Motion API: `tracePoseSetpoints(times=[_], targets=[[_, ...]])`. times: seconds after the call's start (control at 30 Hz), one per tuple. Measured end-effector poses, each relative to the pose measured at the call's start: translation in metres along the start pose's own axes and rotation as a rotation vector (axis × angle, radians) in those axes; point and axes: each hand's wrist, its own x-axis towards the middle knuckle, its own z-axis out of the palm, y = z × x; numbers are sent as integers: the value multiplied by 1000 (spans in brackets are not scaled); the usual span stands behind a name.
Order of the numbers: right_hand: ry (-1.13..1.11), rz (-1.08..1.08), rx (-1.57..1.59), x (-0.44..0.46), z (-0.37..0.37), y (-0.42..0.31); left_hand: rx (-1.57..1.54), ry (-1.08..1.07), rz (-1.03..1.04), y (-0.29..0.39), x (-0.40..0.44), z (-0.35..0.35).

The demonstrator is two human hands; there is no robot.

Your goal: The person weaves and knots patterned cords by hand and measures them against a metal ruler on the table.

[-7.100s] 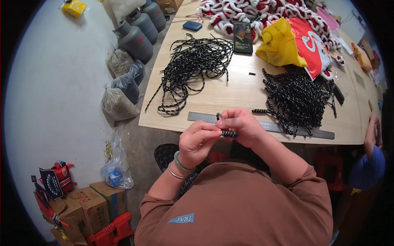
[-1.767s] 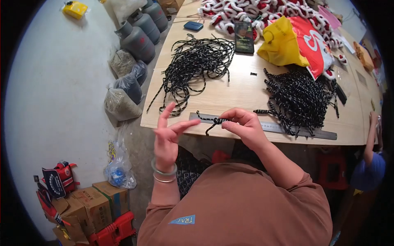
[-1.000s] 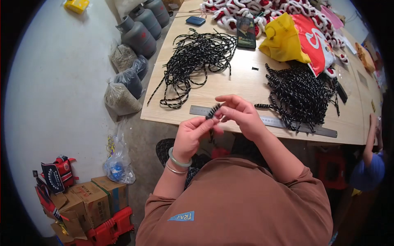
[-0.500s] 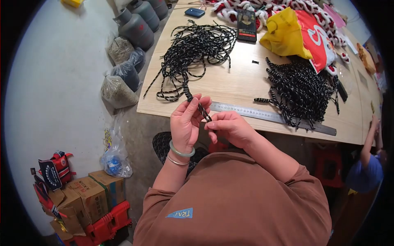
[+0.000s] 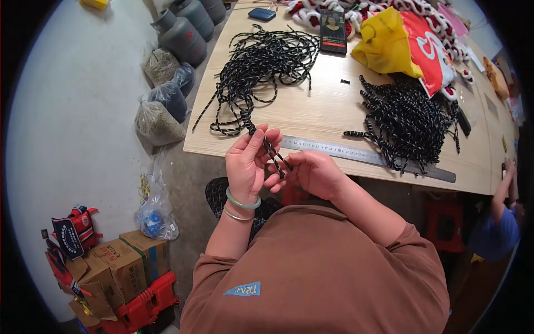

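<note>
My left hand (image 5: 246, 164), with two bracelets at the wrist, is closed on a black cord (image 5: 269, 146) flecked with white. Above its thumb sits a tightly wrapped section of cord (image 5: 247, 120), and below it two strands hang apart with their ends near the other hand. My right hand (image 5: 314, 173) has its fingertips on the strand ends, the thumb and forefinger closed about one of them. Beyond the hands, a loose heap of the same cord (image 5: 267, 61) lies on the table and runs into the wrapped section.
A steel ruler (image 5: 334, 149) lies along the near edge of the table (image 5: 311, 119). On the right are a pile of knotted cords (image 5: 409, 122) and a yellow and red bag (image 5: 386, 47). A phone (image 5: 333, 33) rests at the back. Another person's arm (image 5: 503, 186) shows at far right.
The two strands below my left hand have spread apart, where before they lay together. Both hands have shifted slightly, and my right fingers have opened a little around the ends.
</note>
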Motion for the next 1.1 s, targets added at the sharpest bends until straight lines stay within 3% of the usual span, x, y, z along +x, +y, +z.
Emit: tracePoseSetpoints(times=[0.07,0.17,0.2,0.3,0.43,0.6,0.8,1.0,1.1], targets=[[-10,18,-13,0,0,-1,8,8,0,-1,-1,1],[296,-209,-487,-2,-2,2,52,-44,40,-2,-3,0],[358,-446,-672,1,-3,-1,127,-86,53,-1,-5,0],[340,-655,-778,2,-1,-32,406,-196,9,2,-15,2],[147,-461,-1019,-5,20,-70,574,-345,-12,5,-22,0],[52,-398,-1494,-8,34,-88,691,-406,-33,8,-25,-7],[13,-372,-1717,-12,40,-92,1087,-431,245,15,-30,-1],[37,-291,-1794,-13,37,-90,1224,-497,544,11,-29,5],[19,-178,-1762,-14,35,-92,1319,-531,553,11,-30,4]])
